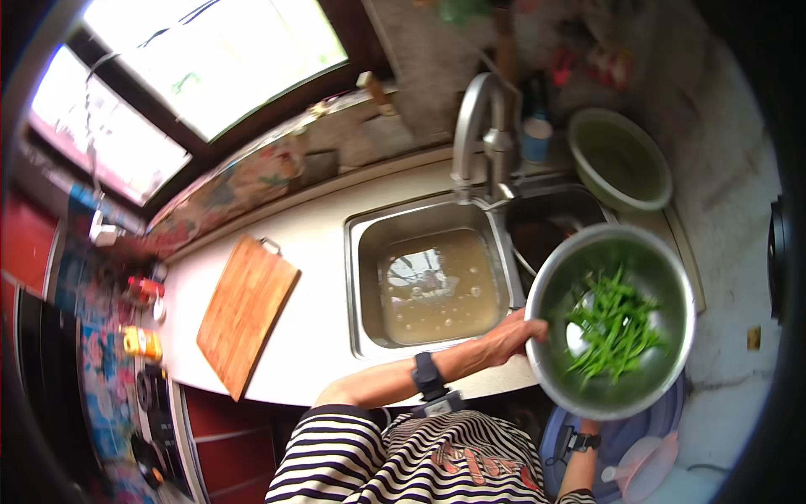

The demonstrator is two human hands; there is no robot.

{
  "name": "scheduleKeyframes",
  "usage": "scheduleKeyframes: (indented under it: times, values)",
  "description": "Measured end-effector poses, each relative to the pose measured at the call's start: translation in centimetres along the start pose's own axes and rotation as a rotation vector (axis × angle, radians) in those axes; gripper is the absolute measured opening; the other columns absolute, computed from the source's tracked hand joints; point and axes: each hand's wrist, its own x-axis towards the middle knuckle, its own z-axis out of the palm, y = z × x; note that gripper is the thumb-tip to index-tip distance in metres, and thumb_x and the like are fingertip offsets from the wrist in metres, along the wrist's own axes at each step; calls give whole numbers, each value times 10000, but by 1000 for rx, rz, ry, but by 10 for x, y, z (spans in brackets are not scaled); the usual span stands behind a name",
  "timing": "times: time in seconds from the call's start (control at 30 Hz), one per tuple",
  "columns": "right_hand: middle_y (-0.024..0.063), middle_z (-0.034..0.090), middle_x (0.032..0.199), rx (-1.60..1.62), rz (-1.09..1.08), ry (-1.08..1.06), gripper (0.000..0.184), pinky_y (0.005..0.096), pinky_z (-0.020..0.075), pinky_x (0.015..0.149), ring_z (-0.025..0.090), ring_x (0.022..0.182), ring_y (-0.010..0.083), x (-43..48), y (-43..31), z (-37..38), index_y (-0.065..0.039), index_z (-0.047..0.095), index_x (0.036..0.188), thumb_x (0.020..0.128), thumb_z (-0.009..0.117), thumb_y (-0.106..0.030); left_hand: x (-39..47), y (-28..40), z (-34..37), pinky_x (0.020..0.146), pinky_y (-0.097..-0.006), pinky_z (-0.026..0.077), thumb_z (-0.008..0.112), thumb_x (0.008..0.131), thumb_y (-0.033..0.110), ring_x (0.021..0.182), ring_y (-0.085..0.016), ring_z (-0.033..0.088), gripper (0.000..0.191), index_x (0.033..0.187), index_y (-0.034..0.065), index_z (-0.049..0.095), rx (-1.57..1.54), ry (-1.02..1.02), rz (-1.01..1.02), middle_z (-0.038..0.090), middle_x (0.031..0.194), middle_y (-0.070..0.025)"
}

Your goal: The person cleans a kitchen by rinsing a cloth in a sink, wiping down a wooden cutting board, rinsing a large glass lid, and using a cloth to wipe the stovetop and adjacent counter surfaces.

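A stainless steel bowl (546, 378) is held up at the right, over the counter's front edge. Cut green vegetable pieces (614, 331) lie in its bottom. My left hand (515, 337) grips the bowl's left rim, the thumb over the edge. My right hand (589, 428) is at the bowl's near side, mostly hidden beneath it, so its fingers cannot be seen. Left of the bowl, cloudy brownish water (441, 296) with bubbles stands in the larger basin of a steel double sink (371, 340). The smaller basin is partly hidden behind the bowl.
A wooden cutting board (249, 309) lies on the pale counter (315, 302) at the left. A curved metal faucet (469, 126) rises behind the sink. A green plastic basin (620, 157) stands at the back right. Below the bowl are a blue tub (670, 409) and a pinkish plastic scoop-like item (652, 469).
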Motion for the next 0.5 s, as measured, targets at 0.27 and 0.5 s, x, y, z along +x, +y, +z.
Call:
scheduleKeyframes:
  times: [0.27,0.5]
  values:
    - [150,442,1080,-307,113,129,519,411,360,857,417,1001,335,73,4,22,-158,528,1120,621,567,-19,-202,-53,-108,758,-308,492,536,661,28,823,-174,572,405,1061,-16,489,-261,597,-57,571,882,-79]
    - [151,479,993,-318,68,209,517,416,348,858,435,971,355,71,-19,17,-131,547,1070,596,502,69,-338,-106,-211,832,-424,446,573,683,68,925,-228,536,323,999,18,534,-443,1153,519,566,964,-90]
